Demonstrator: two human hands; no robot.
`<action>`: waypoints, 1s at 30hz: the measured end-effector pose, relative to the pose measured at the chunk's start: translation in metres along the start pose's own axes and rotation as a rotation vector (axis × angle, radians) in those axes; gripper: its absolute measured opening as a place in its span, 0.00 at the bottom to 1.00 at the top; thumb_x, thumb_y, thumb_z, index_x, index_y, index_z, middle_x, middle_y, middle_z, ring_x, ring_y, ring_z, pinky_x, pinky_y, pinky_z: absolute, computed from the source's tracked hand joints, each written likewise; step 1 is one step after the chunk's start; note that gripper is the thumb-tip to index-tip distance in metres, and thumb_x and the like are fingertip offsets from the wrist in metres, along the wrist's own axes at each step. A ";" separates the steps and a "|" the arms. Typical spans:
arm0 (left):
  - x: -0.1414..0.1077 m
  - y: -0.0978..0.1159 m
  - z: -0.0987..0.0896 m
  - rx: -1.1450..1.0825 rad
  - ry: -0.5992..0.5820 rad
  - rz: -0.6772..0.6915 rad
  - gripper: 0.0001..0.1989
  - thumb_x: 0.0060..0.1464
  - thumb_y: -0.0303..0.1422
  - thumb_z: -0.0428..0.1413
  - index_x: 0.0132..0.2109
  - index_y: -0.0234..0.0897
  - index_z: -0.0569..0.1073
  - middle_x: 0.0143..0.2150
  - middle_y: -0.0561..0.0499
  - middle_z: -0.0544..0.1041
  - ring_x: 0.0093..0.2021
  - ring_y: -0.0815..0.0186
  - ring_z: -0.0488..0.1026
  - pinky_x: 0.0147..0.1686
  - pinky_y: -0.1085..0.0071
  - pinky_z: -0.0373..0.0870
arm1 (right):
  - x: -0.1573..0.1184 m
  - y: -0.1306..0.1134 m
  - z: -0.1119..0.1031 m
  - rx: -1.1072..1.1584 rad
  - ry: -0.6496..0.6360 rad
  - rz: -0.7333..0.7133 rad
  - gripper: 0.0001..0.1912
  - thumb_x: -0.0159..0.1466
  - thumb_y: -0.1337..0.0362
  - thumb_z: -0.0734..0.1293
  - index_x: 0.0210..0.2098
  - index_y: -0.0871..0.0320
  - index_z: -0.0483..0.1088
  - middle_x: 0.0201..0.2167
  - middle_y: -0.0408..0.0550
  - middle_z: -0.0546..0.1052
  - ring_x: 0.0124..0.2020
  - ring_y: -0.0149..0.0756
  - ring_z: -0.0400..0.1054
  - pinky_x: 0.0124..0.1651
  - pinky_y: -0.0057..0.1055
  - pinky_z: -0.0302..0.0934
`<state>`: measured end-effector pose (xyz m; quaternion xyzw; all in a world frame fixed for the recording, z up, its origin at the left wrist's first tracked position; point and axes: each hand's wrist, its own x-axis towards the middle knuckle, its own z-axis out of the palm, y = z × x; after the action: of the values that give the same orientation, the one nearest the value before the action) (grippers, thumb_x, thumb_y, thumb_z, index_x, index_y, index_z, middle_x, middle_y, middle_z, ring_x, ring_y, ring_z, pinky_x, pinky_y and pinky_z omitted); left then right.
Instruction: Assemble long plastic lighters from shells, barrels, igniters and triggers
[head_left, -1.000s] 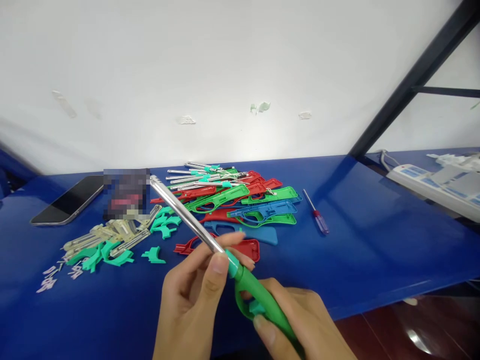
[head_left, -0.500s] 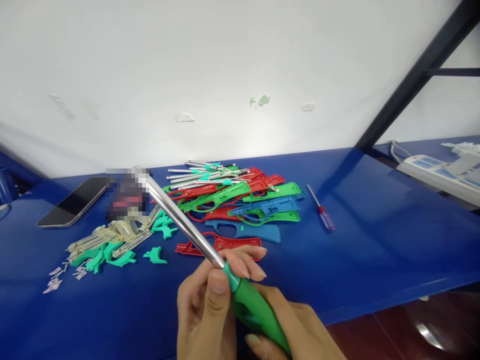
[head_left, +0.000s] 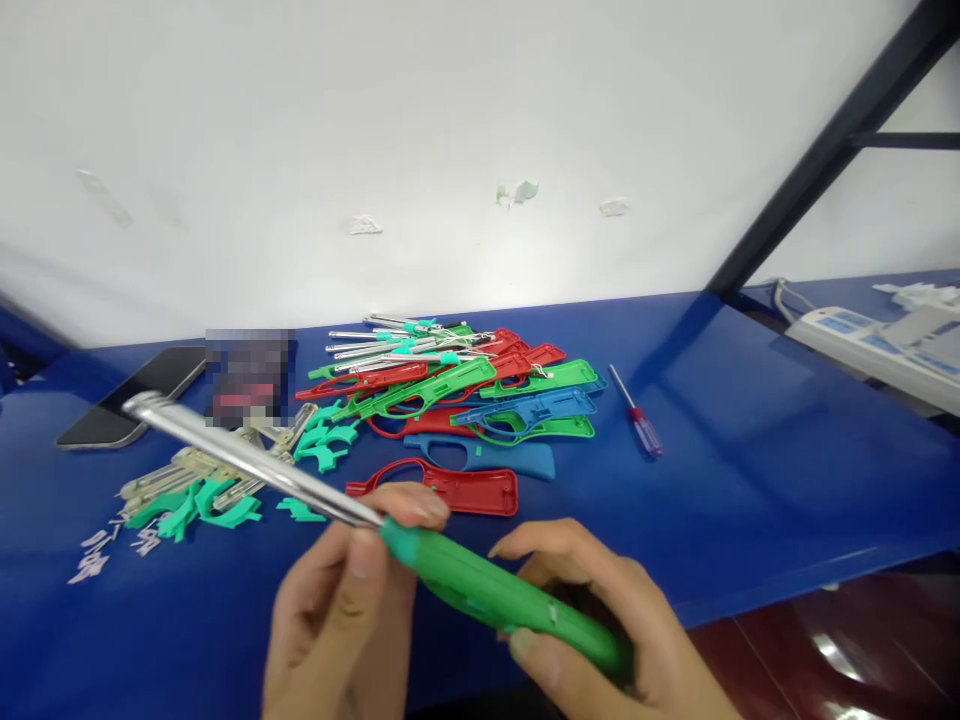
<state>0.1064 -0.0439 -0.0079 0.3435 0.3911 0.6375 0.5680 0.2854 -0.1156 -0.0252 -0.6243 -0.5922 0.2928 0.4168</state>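
A long-nosed lighter [head_left: 480, 575] with a green handle, a teal collar and a shiny metal tube lies slantwise across both hands, its tube pointing up and left. My left hand [head_left: 345, 600] pinches the tube between thumb and fingers, close to the collar. Around the handle's rear part curls my right hand [head_left: 600, 610], thumb below and fingers on the far side. Behind the hands lies a red handle half [head_left: 480, 492]. Left of it, several teal plastic pieces [head_left: 322, 445] sit beside clear plastic parts [head_left: 180, 475], partly hidden by the tube.
Several metal tubes with teal collars [head_left: 405, 350] and red, green and blue handle halves [head_left: 525, 410] form a pile on the blue table [head_left: 750, 480]. A screwdriver [head_left: 641, 425] lies right. A phone [head_left: 135, 395], small metal bits [head_left: 90, 560] and a power strip [head_left: 870, 345] also show.
Both hands have carried the lighter left, and it now lies flatter, its tube tip lower. My right hand has loosened around the handle, showing more of its side.
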 end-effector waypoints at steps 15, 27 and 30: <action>0.006 0.007 -0.030 0.174 -0.207 -0.057 0.09 0.53 0.42 0.76 0.37 0.47 0.88 0.39 0.54 0.87 0.43 0.63 0.87 0.46 0.77 0.84 | 0.009 0.013 0.008 -0.113 0.089 -0.085 0.11 0.71 0.45 0.73 0.50 0.35 0.82 0.47 0.33 0.88 0.47 0.36 0.85 0.52 0.28 0.80; 0.005 0.004 -0.047 0.278 -0.318 -0.138 0.08 0.50 0.38 0.78 0.37 0.49 0.88 0.36 0.54 0.88 0.42 0.58 0.89 0.47 0.73 0.86 | 0.001 0.006 0.008 -0.068 0.153 -0.232 0.15 0.71 0.41 0.71 0.47 0.37 0.86 0.41 0.36 0.90 0.42 0.37 0.87 0.49 0.26 0.81; 0.003 0.005 -0.044 0.258 -0.313 -0.148 0.09 0.50 0.40 0.77 0.36 0.47 0.88 0.35 0.53 0.88 0.41 0.58 0.89 0.45 0.73 0.86 | 0.001 0.004 0.010 -0.111 0.189 -0.191 0.14 0.68 0.40 0.74 0.47 0.35 0.86 0.41 0.37 0.90 0.41 0.39 0.87 0.44 0.26 0.81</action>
<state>0.0647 -0.0457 -0.0240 0.4786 0.4006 0.4774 0.6185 0.2788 -0.1131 -0.0330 -0.6121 -0.6224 0.1586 0.4614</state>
